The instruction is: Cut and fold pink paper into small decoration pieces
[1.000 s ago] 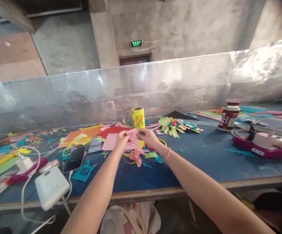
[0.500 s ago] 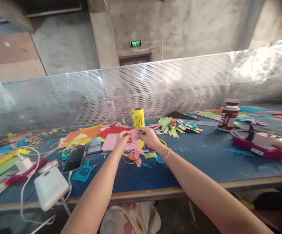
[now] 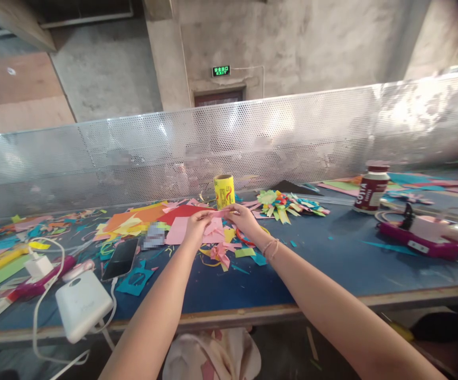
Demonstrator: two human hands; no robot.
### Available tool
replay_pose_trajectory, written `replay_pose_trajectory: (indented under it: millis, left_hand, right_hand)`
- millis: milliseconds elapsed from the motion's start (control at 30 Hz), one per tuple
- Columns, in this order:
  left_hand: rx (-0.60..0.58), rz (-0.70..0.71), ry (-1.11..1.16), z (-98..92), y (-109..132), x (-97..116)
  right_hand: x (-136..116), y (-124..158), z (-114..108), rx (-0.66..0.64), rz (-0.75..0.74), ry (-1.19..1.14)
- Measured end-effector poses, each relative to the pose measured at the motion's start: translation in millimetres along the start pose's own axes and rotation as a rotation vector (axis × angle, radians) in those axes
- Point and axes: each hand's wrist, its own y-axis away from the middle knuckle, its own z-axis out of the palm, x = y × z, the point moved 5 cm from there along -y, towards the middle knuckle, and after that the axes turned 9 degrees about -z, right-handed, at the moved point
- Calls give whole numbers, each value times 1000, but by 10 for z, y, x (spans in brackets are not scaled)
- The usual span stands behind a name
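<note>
While over scraps [image 3: 221,253], left hand [image 3: 196,224] and right hand [image 3: 244,219] tight on pink paper [image 3: 215,221].

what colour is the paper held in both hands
The paper is pink; the head view shows it.

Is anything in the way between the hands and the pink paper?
No, nothing visible. The left hand and the right hand both pinch the pink paper, one at each side, over the blue table.

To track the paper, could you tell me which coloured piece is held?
The pink piece, pinched between left hand and right hand; the red sheet and orange sheet lie flat.
</note>
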Motion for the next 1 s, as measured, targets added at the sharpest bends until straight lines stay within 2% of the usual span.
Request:
replay_pose_trajectory:
  millis: [133, 233, 333, 433, 600, 833, 1000]
  left_hand:
    - [44, -1, -39, -19, 1, 5]
    - [59, 7, -68, -24, 12, 19]
    - [49, -19, 1, -9, 36, 32]
    - [18, -46, 75, 24, 64, 48]
    - [-24, -85, 59, 59, 75, 30]
    - [-60, -134, -80, 60, 53, -52]
    - [-103, -34, -59, 102, 86, 39]
  right_hand:
    - [15, 5, -17, 19, 8, -56]
    - [36, -1, -39, 33, 1, -16]
    - [45, 0, -33, 8, 3, 20]
    - [37, 5, -15, 1, -1, -37]
    - [-4, 8, -9, 42, -27, -84]
    - [-33, 3, -9, 6, -72, 129]
    - [-54, 1, -27, 24, -111, 182]
